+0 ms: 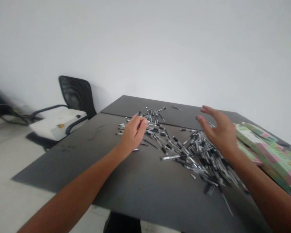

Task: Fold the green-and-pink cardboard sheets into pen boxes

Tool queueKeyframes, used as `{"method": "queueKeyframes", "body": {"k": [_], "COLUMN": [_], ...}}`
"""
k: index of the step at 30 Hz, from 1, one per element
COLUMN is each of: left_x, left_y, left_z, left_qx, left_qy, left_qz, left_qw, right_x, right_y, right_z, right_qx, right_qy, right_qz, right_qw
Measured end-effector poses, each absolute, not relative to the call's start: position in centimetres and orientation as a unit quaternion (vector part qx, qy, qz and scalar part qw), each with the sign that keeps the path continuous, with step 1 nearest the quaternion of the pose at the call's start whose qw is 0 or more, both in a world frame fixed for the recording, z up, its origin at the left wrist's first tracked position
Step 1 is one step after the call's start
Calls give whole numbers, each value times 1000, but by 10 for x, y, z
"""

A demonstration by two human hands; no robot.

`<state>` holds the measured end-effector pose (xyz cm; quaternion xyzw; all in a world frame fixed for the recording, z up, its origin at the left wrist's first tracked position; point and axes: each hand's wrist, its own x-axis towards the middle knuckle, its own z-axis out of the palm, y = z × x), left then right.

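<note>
My left hand (133, 133) is closed, its fingers curled down over the left part of a spread of pens (157, 131). Its fingertips are hidden, so I cannot make out what they hold. Pen ends show just beyond it and below it. My right hand (219, 131) hovers over the far side of a denser pile of pens (206, 158), thumb and fingers apart, with nothing in it. The pens are clear-barrelled with black parts, and they lie in many directions. One loose pen (176, 107) lies farther back.
Green and pink boxes (271, 150) lie at the right of the dark table (70, 161). A seam crosses the table. Left of it stands a black mesh chair (77, 94) with a white item (58, 121) on its seat. Behind is a white wall.
</note>
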<state>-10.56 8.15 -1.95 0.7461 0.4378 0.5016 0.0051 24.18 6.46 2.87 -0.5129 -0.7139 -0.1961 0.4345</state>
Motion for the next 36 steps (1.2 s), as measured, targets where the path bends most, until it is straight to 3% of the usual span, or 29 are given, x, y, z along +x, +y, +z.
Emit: {"method": "queueKeyframes", "body": {"k": [9, 15, 23, 30, 36], "left_x": [-169, -171, -169, -160, -155], "left_y": [148, 157, 158, 154, 149], "left_z": [-40, -59, -60, -56, -53], "left_qx": [723, 754, 766, 776, 782], "left_qy": [567, 580, 569, 553, 543], "left_qz": [393, 306, 294, 299, 301], "left_qw": [-47, -42, -54, -59, -49], "right_x": [196, 199, 107, 85, 91], "right_y": [33, 48, 89, 98, 98], "right_z": [13, 4, 5, -13, -18], "right_qx": [-549, -576, -467, -510, -511], "right_qy": [-690, -752, -877, -857, -857], "right_qz": [-111, -61, 66, 61, 48], "right_qw": [458, 316, 91, 31, 51]}}
